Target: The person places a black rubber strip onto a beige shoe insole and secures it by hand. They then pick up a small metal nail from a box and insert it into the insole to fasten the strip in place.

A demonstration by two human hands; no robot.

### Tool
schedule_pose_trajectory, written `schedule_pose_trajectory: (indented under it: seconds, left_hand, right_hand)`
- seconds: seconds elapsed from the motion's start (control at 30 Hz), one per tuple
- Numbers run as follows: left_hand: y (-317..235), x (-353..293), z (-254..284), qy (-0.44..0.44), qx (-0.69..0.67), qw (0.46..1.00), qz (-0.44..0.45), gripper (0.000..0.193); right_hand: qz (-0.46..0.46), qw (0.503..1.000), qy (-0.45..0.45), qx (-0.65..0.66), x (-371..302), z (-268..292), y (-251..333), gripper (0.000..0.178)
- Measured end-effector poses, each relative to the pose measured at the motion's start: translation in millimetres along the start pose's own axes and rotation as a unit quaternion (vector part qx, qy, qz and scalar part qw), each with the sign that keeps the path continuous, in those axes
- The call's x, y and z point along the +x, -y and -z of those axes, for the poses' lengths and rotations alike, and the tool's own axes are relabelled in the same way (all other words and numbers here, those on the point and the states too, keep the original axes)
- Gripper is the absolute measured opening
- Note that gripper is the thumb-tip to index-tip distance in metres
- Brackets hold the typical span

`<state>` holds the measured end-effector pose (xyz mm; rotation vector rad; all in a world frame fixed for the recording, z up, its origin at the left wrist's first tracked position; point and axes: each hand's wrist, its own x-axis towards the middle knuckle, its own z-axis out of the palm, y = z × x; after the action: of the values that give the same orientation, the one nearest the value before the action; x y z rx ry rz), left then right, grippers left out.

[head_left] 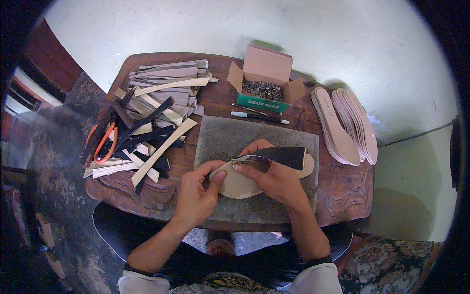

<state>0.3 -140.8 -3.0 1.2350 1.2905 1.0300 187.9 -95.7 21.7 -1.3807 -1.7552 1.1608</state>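
Observation:
A beige shoe insole (pixel 240 187) is held tilted over the grey mat (pixel 215 134), its narrower end showing at the right. My left hand (pixel 199 192) is closed on the insole's left edge, thumb on top. My right hand (pixel 278 180) is also closed, its thumb pressing near the insole's far edge and its fingers around a black strap (pixel 290 157). The strap arches from that edge out to the right, its pale inner side partly visible. The fingertips of both hands nearly meet. What lies under the insole is hidden.
Behind the mat stand an open green box (pixel 264 104) of small nails and a pen (pixel 259 117). Stacked insoles (pixel 338 128) lie at the right. At the left are grey strips (pixel 166 73), cream and black strips (pixel 164 152) and orange-handled scissors (pixel 111 144). A wall rises behind the table.

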Motion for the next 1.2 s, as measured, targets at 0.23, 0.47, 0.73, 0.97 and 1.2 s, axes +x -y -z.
schedule_pose_trajectory:
  seconds: [0.23, 0.47, 0.73, 0.97, 1.2]
  left_hand:
    - [-1, 0, 0, -0.001, 0.013, 1.000, 0.007, 0.022]
    - [-3, 0, 0, -0.004, 0.014, 1.000, 0.008, 0.022]
    - [0, 0, -1, -0.001, 0.000, 1.000, 0.001, 0.023]
    - [-8, 1, 1, 0.020, -0.009, 1.000, 0.019, 0.023]
    - [-9, -1, 1, 0.040, -0.098, 0.992, 0.072, 0.025]
  right_hand:
    - [0.046, 0.999, -0.002, 0.008, 2, 0, -3, 0.023]
    - [0.076, 0.997, 0.014, 0.023, 3, 3, -1, 0.028]
    - [0.064, 0.997, 0.027, 0.026, 3, 5, 4, 0.033]
    - [0.078, 0.997, 0.026, 0.017, 4, 5, -1, 0.035]
    - [0.016, 0.998, 0.014, 0.056, 2, 2, -1, 0.025]
